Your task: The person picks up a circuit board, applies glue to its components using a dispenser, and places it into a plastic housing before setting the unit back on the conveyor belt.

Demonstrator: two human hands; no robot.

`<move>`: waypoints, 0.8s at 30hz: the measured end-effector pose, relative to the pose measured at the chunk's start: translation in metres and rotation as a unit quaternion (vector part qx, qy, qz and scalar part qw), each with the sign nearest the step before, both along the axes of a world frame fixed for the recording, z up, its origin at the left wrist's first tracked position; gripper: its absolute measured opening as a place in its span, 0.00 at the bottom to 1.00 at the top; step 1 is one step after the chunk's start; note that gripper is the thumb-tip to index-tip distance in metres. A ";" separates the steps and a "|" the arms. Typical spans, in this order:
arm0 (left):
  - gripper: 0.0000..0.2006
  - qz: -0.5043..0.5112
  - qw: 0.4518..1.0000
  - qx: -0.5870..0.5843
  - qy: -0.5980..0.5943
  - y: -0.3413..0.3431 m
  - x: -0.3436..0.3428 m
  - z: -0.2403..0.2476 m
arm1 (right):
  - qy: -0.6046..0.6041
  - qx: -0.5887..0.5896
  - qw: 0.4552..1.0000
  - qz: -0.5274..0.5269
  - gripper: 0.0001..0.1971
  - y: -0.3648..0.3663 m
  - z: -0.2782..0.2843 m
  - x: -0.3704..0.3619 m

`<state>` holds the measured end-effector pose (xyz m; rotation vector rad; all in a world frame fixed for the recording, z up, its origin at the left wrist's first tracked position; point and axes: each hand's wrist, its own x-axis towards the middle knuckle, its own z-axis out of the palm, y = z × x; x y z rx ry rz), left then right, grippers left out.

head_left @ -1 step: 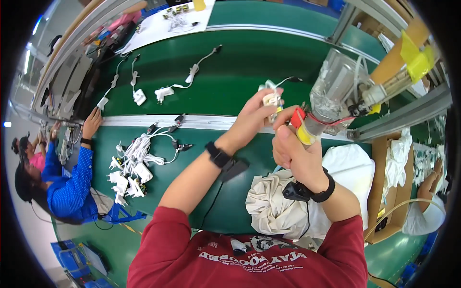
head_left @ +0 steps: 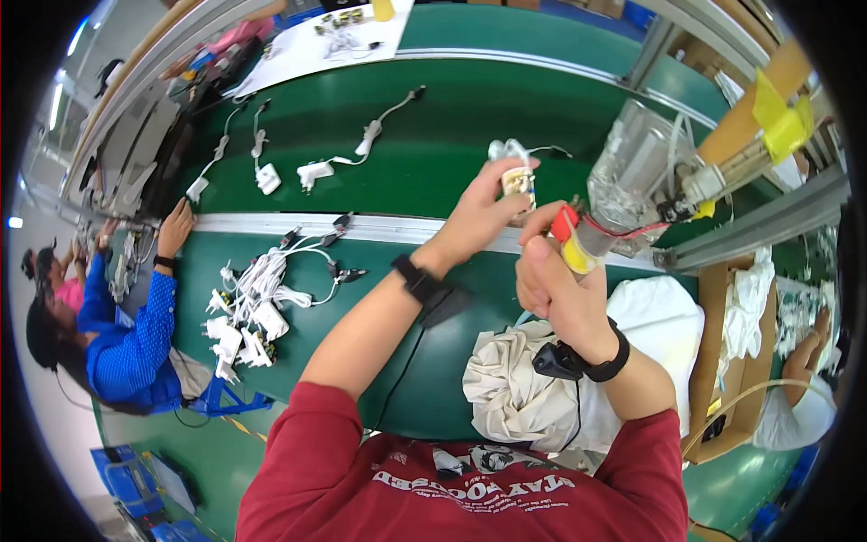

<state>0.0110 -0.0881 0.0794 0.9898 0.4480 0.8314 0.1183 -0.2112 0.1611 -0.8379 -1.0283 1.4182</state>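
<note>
1. Nothing has shifted since the earlier frame: both your hands remain raised over the green belt (head_left: 433,135).
2. Your left hand (head_left: 474,215) is closed around a small white adapter (head_left: 515,179), held up above the belt's near rail.
3. Your right hand (head_left: 560,294) is clenched on a red-and-yellow handled tool (head_left: 571,242), just beside the adapter.
4. A heap of white adapters with cords (head_left: 248,312) lies well to your left; a crumpled cloth (head_left: 515,388) sits below your right wrist.

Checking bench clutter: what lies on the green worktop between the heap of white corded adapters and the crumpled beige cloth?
In the head view, only the person's left forearm crosses above it, between white corded adapters and crumpled beige cloth, with a thin black cable hanging from the wrist.
</note>
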 end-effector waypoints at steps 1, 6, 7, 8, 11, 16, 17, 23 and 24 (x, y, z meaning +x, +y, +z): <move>0.23 0.070 0.948 0.236 0.203 0.010 0.000 0.007 | 0.015 -0.015 1.000 -0.001 0.07 -0.004 0.005 -0.005; 0.28 0.128 0.711 0.345 0.599 0.012 -0.026 -0.009 | 0.008 0.010 1.000 0.008 0.07 -0.024 0.012 -0.030; 0.28 0.135 0.708 0.340 0.604 0.006 -0.037 -0.006 | -0.003 0.014 1.000 -0.004 0.07 -0.027 0.012 -0.031; 0.28 0.163 0.728 0.378 0.548 -0.006 -0.049 -0.006 | -0.014 0.018 1.000 -0.017 0.07 -0.029 0.013 -0.031; 0.26 0.194 0.739 0.464 0.448 -0.043 -0.094 0.006 | -0.022 0.022 0.999 -0.028 0.07 -0.027 0.015 -0.033; 0.20 0.170 0.696 0.448 0.535 -0.079 -0.197 0.037 | -0.020 0.021 0.999 -0.042 0.07 -0.022 0.011 -0.035; 0.19 0.181 0.691 0.418 0.561 -0.078 -0.214 0.037 | -0.022 0.021 0.998 -0.050 0.07 -0.022 0.009 -0.035; 0.17 0.291 0.606 0.485 0.559 -0.025 -0.274 0.028 | -0.016 0.036 0.999 -0.036 0.07 -0.027 0.002 -0.058; 0.17 0.294 0.607 0.483 0.558 -0.008 -0.272 0.025 | -0.014 0.037 0.998 -0.039 0.08 -0.028 0.001 -0.061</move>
